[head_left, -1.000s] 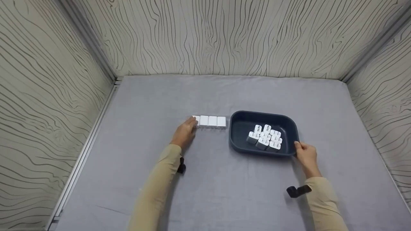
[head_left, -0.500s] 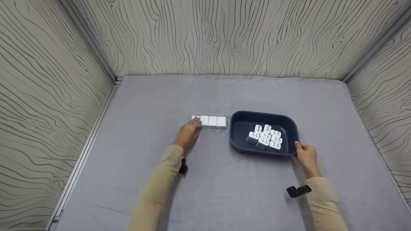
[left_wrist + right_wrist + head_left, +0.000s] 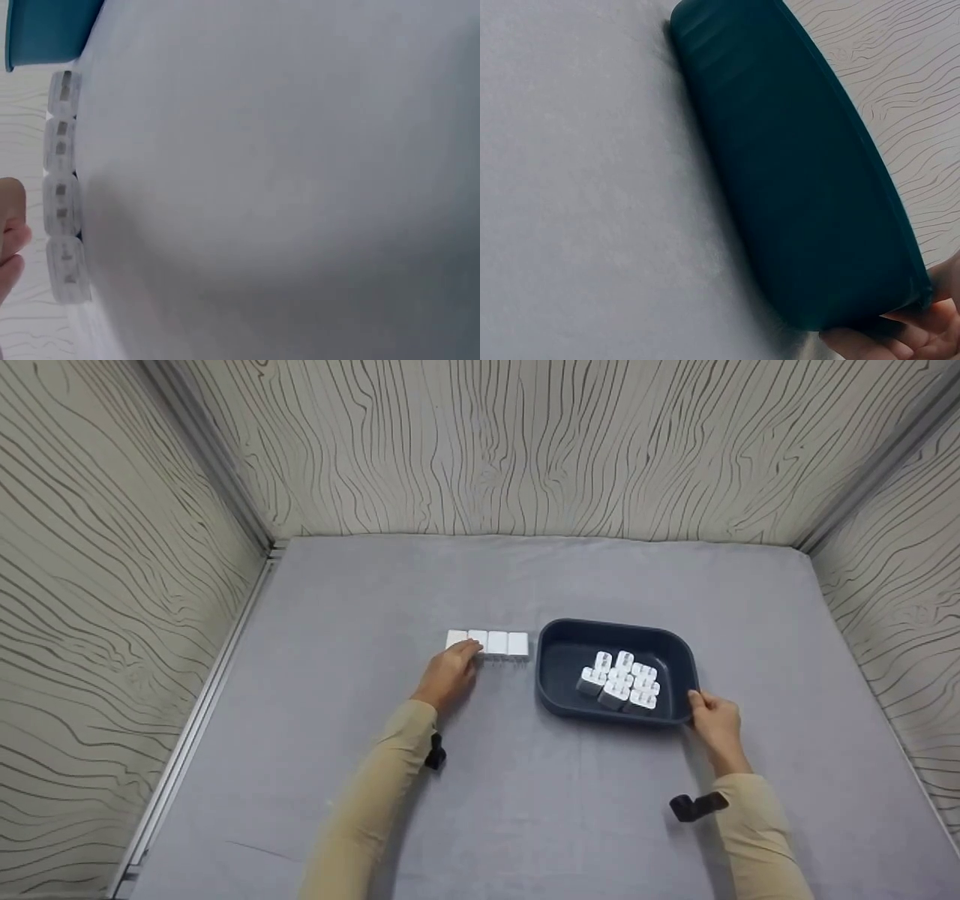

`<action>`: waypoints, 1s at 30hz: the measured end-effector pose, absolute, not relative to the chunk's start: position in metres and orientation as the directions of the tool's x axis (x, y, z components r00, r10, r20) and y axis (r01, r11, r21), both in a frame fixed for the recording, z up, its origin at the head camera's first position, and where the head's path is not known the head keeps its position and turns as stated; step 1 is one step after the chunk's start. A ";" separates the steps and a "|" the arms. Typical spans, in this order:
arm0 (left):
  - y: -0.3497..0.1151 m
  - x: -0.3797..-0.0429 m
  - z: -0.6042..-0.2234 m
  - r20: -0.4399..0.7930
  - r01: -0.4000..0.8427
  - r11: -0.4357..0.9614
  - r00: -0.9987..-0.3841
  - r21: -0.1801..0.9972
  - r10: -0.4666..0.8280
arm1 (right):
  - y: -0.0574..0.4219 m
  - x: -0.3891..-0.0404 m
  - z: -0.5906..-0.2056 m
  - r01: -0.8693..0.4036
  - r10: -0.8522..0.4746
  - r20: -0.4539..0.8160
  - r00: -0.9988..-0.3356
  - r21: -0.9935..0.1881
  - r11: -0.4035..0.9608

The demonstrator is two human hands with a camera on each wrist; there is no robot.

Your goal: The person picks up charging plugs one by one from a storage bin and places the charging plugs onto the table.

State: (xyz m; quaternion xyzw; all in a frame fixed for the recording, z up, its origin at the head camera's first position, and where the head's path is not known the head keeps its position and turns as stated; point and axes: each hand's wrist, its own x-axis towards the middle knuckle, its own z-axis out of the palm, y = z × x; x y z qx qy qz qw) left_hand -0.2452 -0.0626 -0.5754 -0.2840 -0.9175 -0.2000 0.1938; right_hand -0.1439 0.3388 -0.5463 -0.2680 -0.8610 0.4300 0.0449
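In the head view a row of white-topped blocks (image 3: pixel 497 643) with rounded corners lies side by side left of a dark blue basin (image 3: pixel 559 701). The left wrist view shows the blocks' translucent sides (image 3: pixel 61 202) with small grey marks. My left hand (image 3: pixel 448 675) reaches over the row, its fingertips at the second block from the left; its thumb is hidden. My right hand (image 3: pixel 718 724) grips the basin's near right corner, thumb at the rim and fingers beneath, as the right wrist view of the basin (image 3: pixel 802 180) shows. Several white blocks (image 3: pixel 616 690) with grey marks on top stand inside the basin.
A grey cloth (image 3: pixel 480 802) covers the table. Pale walls (image 3: pixel 480 450) with wood-grain lines rise behind it and on both sides. A metal rail (image 3: pixel 199 720) runs along the left edge.
My left hand has slid to the right along the row, from the leftmost block to the second, uncovering the leftmost block. The right hand and the basin have stayed put.
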 end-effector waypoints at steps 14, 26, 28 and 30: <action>-0.037 -0.235 -0.566 0.529 0.689 0.691 -0.678 0.216 0.511 | 0.339 -0.145 -0.547 0.390 0.503 -0.105 -0.858 -0.770 0.505; -0.016 -0.226 -0.558 0.567 0.721 0.660 -0.640 0.210 0.518 | 0.340 -0.145 -0.549 0.359 0.490 -0.050 -0.870 -0.745 0.562; -0.012 -0.224 -0.556 0.571 0.731 0.645 -0.635 0.223 0.521 | 0.340 -0.145 -0.549 0.361 0.492 -0.053 -0.869 -0.747 0.558; -0.009 -0.222 -0.555 0.572 0.739 0.633 -0.630 0.231 0.526 | 0.340 -0.145 -0.549 0.363 0.494 -0.056 -0.868 -0.751 0.552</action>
